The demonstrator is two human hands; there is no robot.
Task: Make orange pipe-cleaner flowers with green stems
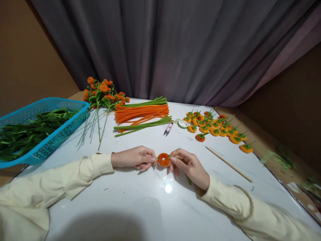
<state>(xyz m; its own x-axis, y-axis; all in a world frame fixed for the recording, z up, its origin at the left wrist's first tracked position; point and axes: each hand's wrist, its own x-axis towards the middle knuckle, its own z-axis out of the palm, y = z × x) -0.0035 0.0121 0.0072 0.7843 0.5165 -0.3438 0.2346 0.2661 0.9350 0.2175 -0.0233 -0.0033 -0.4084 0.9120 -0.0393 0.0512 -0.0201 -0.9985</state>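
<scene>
Between my two hands is a small orange pipe-cleaner flower (164,160), ring-shaped with a pale hole in its middle. My left hand (137,158) pinches it at its left edge, thumb against fingers. On the opposite edge, the thumb and fingers of my right hand (188,166) are closed on it too. Both hands are just over the white tabletop (120,207). A bit of green shows under my right wrist, mostly hidden.
Behind my hands lie orange pipe cleaners (142,113), green pipe cleaners (144,125), pink thread snips (168,128) and green tape (183,124). Finished flower heads (215,129) and a wooden stick (229,164) are right. Left are stemmed orange flowers (102,88) and a blue basket (62,129) of leaves.
</scene>
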